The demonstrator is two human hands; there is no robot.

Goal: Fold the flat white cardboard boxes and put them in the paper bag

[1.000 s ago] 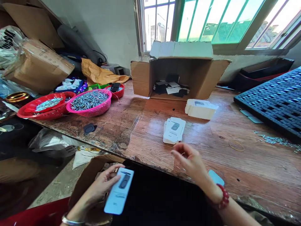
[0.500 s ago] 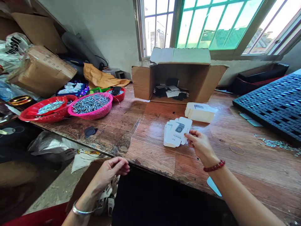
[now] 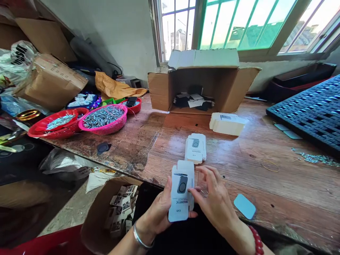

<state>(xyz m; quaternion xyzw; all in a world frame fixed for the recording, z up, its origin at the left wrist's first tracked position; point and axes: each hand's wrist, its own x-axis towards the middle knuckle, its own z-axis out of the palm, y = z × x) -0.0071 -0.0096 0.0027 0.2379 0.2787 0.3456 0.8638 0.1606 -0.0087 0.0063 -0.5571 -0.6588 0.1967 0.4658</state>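
Observation:
A flat, unfolded white box [image 3: 178, 203] printed "MAGNETIC" and "C-01", with a dark device pictured on it, is held over the table's front edge. My left hand [image 3: 159, 209] grips it from the left, thumb along the side and fingertips showing behind its lower right. Beside its right edge is my right hand [image 3: 216, 198], fingers apart and curved, the thumb tip at the edge of the card. Just beyond lies a stack of the same flat boxes [image 3: 196, 148]. Farther back is a second, larger stack [image 3: 227, 124], lying on the table.
An open cardboard carton [image 3: 159, 92] with black and white pieces stands by the window. Pink [image 3: 106, 129] and red [image 3: 57, 132] baskets of small metal parts sit left. Below is a carton of finished boxes [image 3: 91, 212]. A pale blue card [image 3: 244, 206] and black slatted crate [image 3: 308, 109] lie right.
My right hand has drawn one flat box off the near stack and brought it towards me. My left hand has moved right and up and taken hold of it.

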